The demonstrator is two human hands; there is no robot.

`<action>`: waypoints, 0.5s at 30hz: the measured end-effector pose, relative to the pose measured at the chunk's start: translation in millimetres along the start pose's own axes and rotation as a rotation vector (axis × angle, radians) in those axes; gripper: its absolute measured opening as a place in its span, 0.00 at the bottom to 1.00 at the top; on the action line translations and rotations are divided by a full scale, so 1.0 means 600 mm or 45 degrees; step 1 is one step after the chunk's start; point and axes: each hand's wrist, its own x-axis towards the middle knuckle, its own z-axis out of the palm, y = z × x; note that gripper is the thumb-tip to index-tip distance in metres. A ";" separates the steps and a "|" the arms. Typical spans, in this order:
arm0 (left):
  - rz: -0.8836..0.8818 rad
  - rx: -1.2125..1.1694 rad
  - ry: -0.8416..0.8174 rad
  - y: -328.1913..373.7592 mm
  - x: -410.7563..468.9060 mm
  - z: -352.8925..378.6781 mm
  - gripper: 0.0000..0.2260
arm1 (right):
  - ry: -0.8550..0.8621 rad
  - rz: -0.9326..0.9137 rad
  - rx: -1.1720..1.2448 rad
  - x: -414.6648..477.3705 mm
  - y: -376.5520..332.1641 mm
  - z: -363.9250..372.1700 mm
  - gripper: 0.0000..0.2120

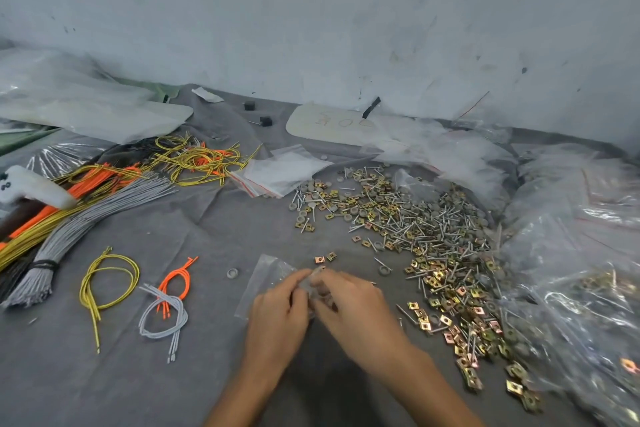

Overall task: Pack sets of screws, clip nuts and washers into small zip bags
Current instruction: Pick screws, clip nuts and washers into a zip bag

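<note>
A pale, scuffed wall (311, 10) flecked with dark marks fills the view toward 12 o'clock. Below it runs the counter (207, 218), covered in creased grey cloth. Crumpled large clear bags (571, 236) bank up from 2 to 4 o'clock, and more clear plastic sheeting (69, 97) lies at 10 o'clock. A broad heap of screws, clip nuts and washers (433, 229) spreads from centre toward 4 o'clock. Bundles of grey, orange and yellow wires (86, 218) fan in from 9 o'clock. A stack of small red-striped zip bags (280, 173) sits just above centre.

At 6 o'clock the left hand (277, 315) has its grip clamped on the edge of a small zip bag (263, 277), which rests on the cloth. The right hand (353, 302) curls its fingers at the same edge, too blurred to tell its grip. Two clip nuts (325, 257) lie just beyond the fingertips, and a lone washer (232, 273) lies near the bag at its 9 o'clock.
</note>
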 end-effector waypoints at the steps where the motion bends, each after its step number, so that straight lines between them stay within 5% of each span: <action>1: -0.001 0.001 0.000 0.001 0.001 0.000 0.20 | 0.006 -0.005 0.053 -0.002 0.005 -0.003 0.11; 4: -0.017 -0.006 0.008 0.003 0.001 0.000 0.21 | 0.108 0.036 0.115 -0.004 0.029 -0.023 0.10; 8: -0.037 -0.029 -0.007 0.004 -0.001 0.000 0.20 | 0.179 0.380 -0.065 0.028 0.089 -0.065 0.02; 12: -0.040 -0.062 -0.014 0.002 -0.001 0.002 0.19 | 0.131 0.549 -0.422 0.049 0.137 -0.085 0.12; 15: -0.045 -0.068 -0.012 0.002 0.000 0.002 0.19 | 0.048 0.553 -0.490 0.050 0.153 -0.082 0.09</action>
